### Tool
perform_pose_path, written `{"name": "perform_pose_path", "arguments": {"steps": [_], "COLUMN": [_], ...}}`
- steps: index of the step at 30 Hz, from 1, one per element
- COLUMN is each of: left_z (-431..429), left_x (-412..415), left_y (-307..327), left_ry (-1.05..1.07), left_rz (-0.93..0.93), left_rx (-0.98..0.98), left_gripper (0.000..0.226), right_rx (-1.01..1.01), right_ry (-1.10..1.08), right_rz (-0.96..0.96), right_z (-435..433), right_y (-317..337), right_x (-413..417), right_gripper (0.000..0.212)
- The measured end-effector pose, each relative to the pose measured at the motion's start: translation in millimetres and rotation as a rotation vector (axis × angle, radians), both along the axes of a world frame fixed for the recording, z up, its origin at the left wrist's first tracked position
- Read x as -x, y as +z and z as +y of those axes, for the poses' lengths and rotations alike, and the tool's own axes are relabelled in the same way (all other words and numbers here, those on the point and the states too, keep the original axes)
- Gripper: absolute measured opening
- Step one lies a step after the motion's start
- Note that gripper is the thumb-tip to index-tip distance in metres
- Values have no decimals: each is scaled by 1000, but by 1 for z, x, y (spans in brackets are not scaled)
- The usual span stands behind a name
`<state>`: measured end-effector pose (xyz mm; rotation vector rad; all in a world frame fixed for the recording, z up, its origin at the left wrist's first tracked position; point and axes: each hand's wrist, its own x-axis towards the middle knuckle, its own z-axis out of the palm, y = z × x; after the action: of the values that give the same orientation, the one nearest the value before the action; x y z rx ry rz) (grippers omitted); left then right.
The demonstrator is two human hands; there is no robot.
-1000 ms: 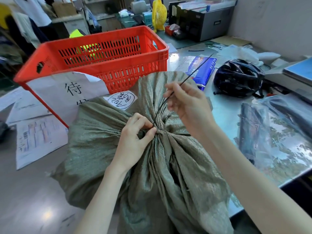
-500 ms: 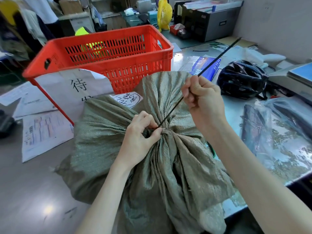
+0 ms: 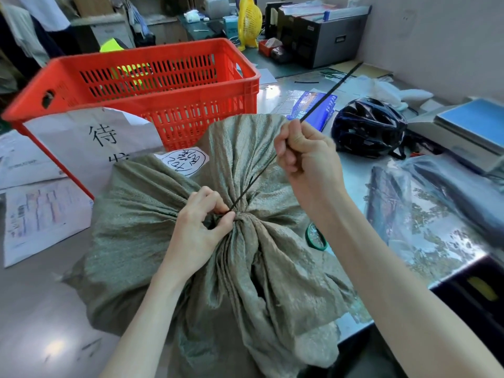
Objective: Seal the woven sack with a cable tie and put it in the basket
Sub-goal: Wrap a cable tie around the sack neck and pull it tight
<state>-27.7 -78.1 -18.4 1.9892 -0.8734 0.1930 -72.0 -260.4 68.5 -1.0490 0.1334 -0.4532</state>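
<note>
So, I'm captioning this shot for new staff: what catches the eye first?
The crumpled grey-green woven sack fills the middle, its neck pinched by the left hand while the right hand grips a thin black cable tie slanting up-right. Behind it stands a bright red slatted plastic basket; a glossy black helmet lies right of it.

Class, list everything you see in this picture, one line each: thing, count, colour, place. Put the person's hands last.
woven sack: 1, grey-green, centre foreground
cable tie: 1, black, from sack neck, running up-right
basket: 1, red, behind sack
paper sign: 1, white, on basket front
helmet: 1, black, right of sack
fan: 1, yellow, far back
ring: 1, green, beside sack, partly hidden
left hand: 1, pinches sack neck
right hand: 1, grips cable tie
</note>
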Motion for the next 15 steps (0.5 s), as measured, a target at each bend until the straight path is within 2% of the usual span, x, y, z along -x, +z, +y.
{"name": "perform_pose_path", "arguments": {"steps": [3,7,10,13,15], "left_z": [-5,-11,-14,-15,-13], "left_x": [2,6,7,8,8], "left_y": [3,7,6,0,-7], "left_ry": [41,117,174,200,214], "left_rz": [-16,-74,-78,-9,77], "left_rx": [-51,-119,-91,-20,51], "left_gripper": [16,21,29,35,29], "right_rx": [-62,-19,-30,-48,-61], "right_ry": [34,82,98,93,61], "right_rz": [-5,-56,-26,45,78], "right_z": [0,2,-1,-9,-15], "right_y": [-4,-9,-20,-35,-41], "right_x": [-1,4,10,18,25], "right_gripper": [33,25,14,22,25]}}
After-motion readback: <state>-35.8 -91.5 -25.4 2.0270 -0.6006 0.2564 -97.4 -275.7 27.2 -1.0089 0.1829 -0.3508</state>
